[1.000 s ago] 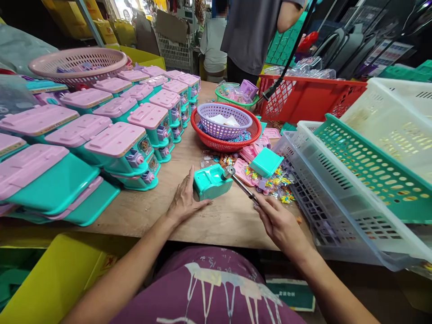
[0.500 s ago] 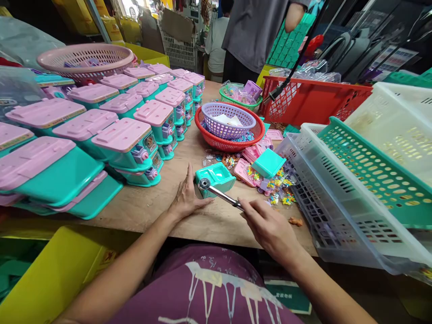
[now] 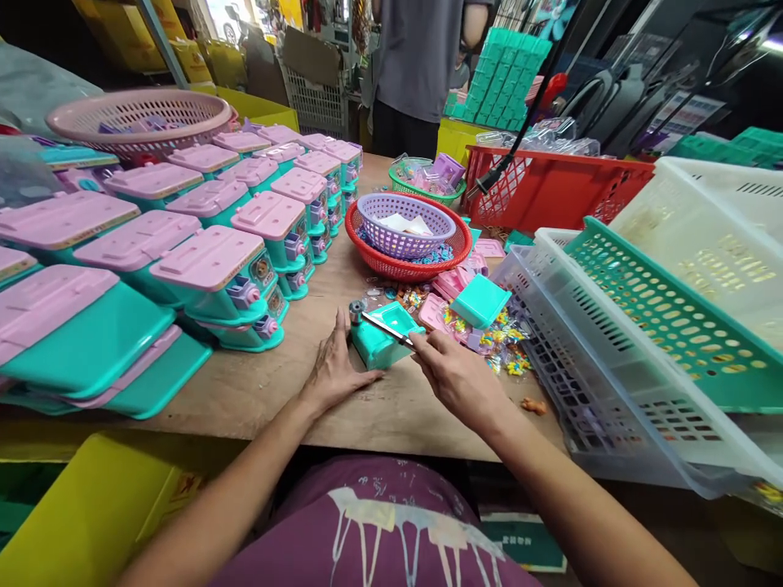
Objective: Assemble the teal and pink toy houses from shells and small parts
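My right hand is closed around a hammer with a shiny metal shaft and a short dark round head. The head is at the left end of a teal plastic box, above its edge; contact cannot be made out. The box lies on the wooden table with its recessed side up. My left hand braces the box from the left, thumb along the near side and fingers along the far left. Beside the box, another teal box lies over pink lids and yellow flower-like pieces.
Stacked pink-and-teal toy boxes fill the left side. Behind my hands, a purple basket sits in a red basket. Plastic crates lean at the right. A black cable hangs by a red crate. Another person stands beyond.
The hammer's head has swung up and left from over the box's near corner to its left end. My right hand has shifted left, while my left hand stays at the box.
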